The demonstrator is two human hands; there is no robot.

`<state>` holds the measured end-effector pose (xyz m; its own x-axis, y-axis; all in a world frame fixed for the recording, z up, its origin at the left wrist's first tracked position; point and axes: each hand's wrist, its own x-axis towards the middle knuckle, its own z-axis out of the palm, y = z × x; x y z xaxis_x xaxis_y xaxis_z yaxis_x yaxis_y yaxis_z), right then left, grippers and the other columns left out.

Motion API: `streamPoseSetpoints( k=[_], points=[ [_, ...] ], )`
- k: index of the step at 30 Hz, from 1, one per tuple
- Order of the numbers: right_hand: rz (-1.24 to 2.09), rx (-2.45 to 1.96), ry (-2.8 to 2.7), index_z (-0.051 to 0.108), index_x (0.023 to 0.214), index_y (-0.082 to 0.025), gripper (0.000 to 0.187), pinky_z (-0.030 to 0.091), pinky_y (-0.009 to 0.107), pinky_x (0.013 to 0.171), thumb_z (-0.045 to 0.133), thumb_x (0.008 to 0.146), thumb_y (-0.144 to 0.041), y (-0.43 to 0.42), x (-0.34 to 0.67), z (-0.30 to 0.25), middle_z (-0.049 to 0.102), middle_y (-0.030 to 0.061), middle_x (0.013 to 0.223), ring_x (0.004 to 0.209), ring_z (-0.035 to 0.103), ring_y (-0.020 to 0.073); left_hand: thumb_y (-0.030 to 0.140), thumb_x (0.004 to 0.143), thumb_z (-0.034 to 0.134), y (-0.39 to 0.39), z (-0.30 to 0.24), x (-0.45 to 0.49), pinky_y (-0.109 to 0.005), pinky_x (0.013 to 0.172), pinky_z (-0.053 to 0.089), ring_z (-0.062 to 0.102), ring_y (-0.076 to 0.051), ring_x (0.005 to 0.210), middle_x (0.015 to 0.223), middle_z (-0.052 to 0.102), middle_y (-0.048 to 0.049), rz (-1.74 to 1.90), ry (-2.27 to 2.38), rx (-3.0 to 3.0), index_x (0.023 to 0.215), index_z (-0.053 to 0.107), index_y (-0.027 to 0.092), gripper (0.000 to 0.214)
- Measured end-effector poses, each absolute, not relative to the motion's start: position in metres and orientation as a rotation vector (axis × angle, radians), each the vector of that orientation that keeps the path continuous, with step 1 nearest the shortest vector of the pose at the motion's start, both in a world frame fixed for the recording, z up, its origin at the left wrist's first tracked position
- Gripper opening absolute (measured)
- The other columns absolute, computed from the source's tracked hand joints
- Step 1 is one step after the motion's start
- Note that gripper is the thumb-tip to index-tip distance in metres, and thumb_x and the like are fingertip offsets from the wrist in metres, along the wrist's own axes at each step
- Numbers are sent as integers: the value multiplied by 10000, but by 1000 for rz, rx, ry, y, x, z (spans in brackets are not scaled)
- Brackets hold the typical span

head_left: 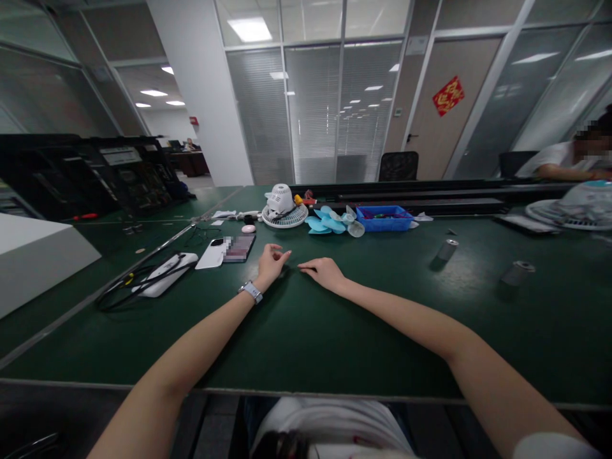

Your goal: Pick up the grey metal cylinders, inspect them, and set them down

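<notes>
My left hand (270,264), with a grey watch (250,291) on its wrist, hovers just over the green table (306,344). Its fingers are curled but apart from the thumb, and nothing shows between them. A short gap away, my right hand (326,274) points left with its fingertips pressed together. Whatever lies in that pinch, if anything, is too small to make out. Left of my hands are a dark phone-like slab (240,248) and a white phone (211,254). Beyond them stands a white fan part with a round grille (285,215), beside light-blue fan blades (329,220).
A blue tray (385,218) with small items sits at the back. Two metal cylinders (448,249) stand to the right. A cable (138,287) crosses a white device (167,275) at left. Another person (559,159) sits at the far right, near another fan part (581,204).
</notes>
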<state>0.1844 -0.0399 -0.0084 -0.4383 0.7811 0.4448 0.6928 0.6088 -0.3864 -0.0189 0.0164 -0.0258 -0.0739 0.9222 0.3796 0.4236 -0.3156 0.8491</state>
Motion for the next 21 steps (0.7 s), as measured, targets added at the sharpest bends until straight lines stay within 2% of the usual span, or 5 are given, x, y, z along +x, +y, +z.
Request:
streamPoseSetpoints(
  k=[8,12,16,18,21],
  points=[
    [263,-1098,-2234,750,1082,-249,267,530,349,928,566,909,-158,-62,218,-3,737,11,1081,997,694,188,476,731,713,19,-28,-21,-287,633,443,636,-180,694,757,655,-3,1354,1481,1732,1009,518,204,435],
    [-79,-1255,-2115,734,1126,-256,269,516,356,894,576,915,-202,-62,295,15,729,23,1108,977,690,209,503,737,702,21,-31,-22,-286,635,442,637,-179,694,767,660,-4,1347,1465,1736,1028,512,206,457],
    [-604,-1743,-1683,740,1132,-207,275,464,335,789,556,933,-249,-68,417,30,727,88,1101,952,670,255,483,747,696,19,-28,-20,-284,644,438,634,-172,682,752,659,6,1327,1480,1745,1012,508,206,427],
    [-678,-1941,-1456,745,1120,-218,269,424,313,710,558,936,-276,-73,464,31,728,88,1099,931,659,245,477,745,699,18,-27,-19,-285,651,439,636,-173,688,757,661,5,1319,1495,1744,1006,507,205,423],
    [-608,-2123,-1305,755,1087,-269,241,346,302,627,585,923,-320,-80,498,26,736,59,1078,858,642,225,476,737,706,17,-26,-20,-287,657,442,641,-176,696,763,665,3,1310,1511,1748,1008,512,206,428]
  ],
)
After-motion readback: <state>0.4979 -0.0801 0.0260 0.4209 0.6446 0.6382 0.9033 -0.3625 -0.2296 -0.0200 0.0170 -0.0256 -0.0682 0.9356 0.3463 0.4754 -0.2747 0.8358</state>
